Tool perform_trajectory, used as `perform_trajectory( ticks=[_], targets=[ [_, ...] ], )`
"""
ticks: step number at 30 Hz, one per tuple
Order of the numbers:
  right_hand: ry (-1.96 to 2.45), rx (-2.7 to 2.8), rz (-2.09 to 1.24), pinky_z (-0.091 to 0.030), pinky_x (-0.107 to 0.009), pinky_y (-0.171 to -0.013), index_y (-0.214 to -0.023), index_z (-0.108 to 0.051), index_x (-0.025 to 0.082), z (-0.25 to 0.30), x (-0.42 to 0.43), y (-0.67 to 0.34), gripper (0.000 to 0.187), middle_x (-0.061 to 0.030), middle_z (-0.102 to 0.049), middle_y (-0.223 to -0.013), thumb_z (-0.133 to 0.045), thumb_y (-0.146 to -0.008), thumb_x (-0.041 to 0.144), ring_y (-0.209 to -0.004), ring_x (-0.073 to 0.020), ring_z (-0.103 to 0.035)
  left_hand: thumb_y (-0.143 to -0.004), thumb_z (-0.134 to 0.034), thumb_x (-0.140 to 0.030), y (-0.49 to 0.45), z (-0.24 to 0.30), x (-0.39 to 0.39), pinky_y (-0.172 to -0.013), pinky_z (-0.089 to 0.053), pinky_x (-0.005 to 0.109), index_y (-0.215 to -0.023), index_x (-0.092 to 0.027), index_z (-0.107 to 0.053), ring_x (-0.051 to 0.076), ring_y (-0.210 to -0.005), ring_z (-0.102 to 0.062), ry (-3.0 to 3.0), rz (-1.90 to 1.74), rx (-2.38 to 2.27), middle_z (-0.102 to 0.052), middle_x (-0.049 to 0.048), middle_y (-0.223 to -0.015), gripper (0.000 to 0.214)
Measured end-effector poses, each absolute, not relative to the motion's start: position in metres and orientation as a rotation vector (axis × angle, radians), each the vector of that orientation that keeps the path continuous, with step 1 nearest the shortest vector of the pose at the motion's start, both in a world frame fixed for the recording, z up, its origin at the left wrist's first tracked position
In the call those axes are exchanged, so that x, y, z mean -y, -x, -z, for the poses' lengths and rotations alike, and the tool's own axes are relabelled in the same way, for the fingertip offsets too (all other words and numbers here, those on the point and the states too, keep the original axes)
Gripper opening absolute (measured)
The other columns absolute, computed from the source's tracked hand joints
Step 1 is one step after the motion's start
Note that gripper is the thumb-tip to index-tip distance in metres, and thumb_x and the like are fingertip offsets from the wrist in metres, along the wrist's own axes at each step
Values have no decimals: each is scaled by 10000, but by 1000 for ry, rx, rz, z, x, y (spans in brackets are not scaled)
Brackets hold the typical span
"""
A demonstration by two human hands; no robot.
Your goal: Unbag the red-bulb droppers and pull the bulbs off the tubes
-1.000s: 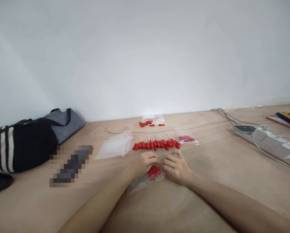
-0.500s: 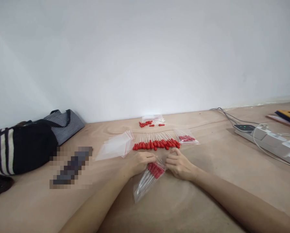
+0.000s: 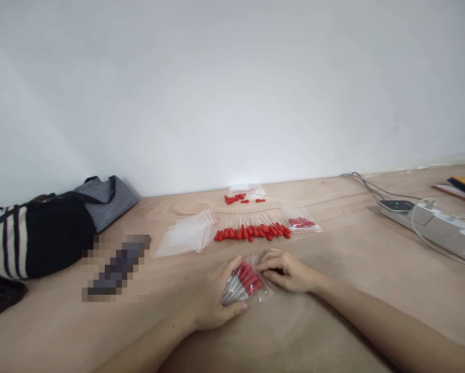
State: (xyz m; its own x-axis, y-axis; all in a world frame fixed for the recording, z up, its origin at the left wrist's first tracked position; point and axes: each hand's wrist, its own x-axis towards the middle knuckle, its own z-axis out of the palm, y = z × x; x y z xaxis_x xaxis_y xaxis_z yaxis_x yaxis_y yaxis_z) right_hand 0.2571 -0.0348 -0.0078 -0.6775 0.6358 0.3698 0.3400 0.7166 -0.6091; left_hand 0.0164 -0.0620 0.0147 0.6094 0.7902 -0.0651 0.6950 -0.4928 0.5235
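A clear zip bag lies on the table in front of me, with several red-tipped sticks inside it. The red tips point toward the bag's right end. My left hand wraps round the bag's left part, its thumb along the near side and its fingers along the far side. At the bag's upper right edge, by the zip end, the bent fingers of my right hand pinch the plastic. Beyond both hands stretches a row of loose red-tipped sticks, their tips toward me.
Flat clear bags are stacked left of the row; a filled bag lies right of it. Small red pieces sit by the wall. A black striped bag, a blurred-out dark object and a power strip flank the table.
The bag of sticks has turned, its stick end swinging from near me to the left. My left hand has shifted from its top edge to wrap its left side; my right hand stays near the zip end.
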Motion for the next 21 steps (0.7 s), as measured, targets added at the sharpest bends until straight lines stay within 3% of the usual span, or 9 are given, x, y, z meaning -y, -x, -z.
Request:
perform_trajectory(
  ticks=[5, 10, 16, 21],
  targets=[
    [820, 2260, -906, -412, -238, -650, -1086, -575, 224, 7, 34, -254, 329, -30, -580, -840, -554, -765, 291, -727, -125, -522, -718, -553, -414, -21, -8, 41, -995, -293, 430, -1345, -229, -146, 261, -1217, -338, -2363, -276, -1065, -345, 76, -1356, 770],
    [907, 2241, -927, -417, -229, -669, -918, -635, 193, 2, 36, -250, 353, -40, -548, -935, -706, -593, 310, -828, -154, -524, -723, -546, -414, -22, -2, 34, -990, -303, 413, -1332, -230, -189, 249, -1197, -366, -2376, -307, -1061, -368, 67, -1343, 729],
    [1108, 2141, -994, -349, -175, -502, -822, -557, 155, 1, 43, -241, 278, 34, -544, -683, -671, -574, 213, -570, -78, -457, -711, -559, -403, -23, 0, 36, -982, -316, 409, -1315, -233, -238, 251, -1180, -390, -2368, -352, -1084, -397, 59, -1324, 705],
    [1114, 2166, -935, -340, -177, -520, -855, -543, 168, 1, 44, -238, 293, 30, -547, -725, -649, -583, 199, -580, -75, -448, -703, -569, -411, -25, -6, 38, -969, -333, 397, -1294, -236, -283, 248, -1157, -414, -2355, -356, -1084, -419, 55, -1307, 680]
  ],
)
